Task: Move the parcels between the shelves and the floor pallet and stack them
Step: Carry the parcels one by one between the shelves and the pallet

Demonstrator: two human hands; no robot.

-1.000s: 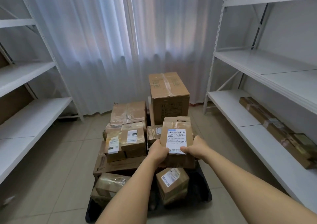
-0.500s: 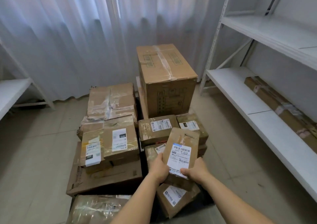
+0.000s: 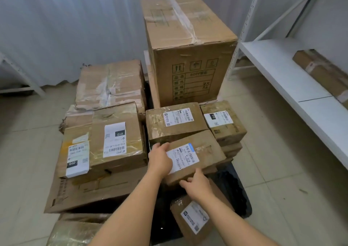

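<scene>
A small brown parcel (image 3: 205, 151) with a white shipping label lies nearly flat on the pile of parcels over the black floor pallet (image 3: 233, 193). My left hand (image 3: 160, 159) grips its left end, fingers over the top. My right hand (image 3: 197, 187) holds its near edge from below. Behind it sit a labelled parcel (image 3: 175, 123) and a smaller one (image 3: 224, 123). A tall carton (image 3: 188, 44) stands at the back. Flat boxes (image 3: 113, 142) are stacked to the left.
White metal shelving (image 3: 282, 72) runs along the right, with a long brown parcel (image 3: 323, 74) on its low shelf. Another labelled parcel (image 3: 194, 219) lies under my right forearm. A second shelf frame (image 3: 22, 79) stands at the far left. White curtains hang behind. Tiled floor surrounds the pallet.
The parcel in both hands has gone from upright and raised to low and nearly flat on the pile. The view has tilted down and closer to the pallet.
</scene>
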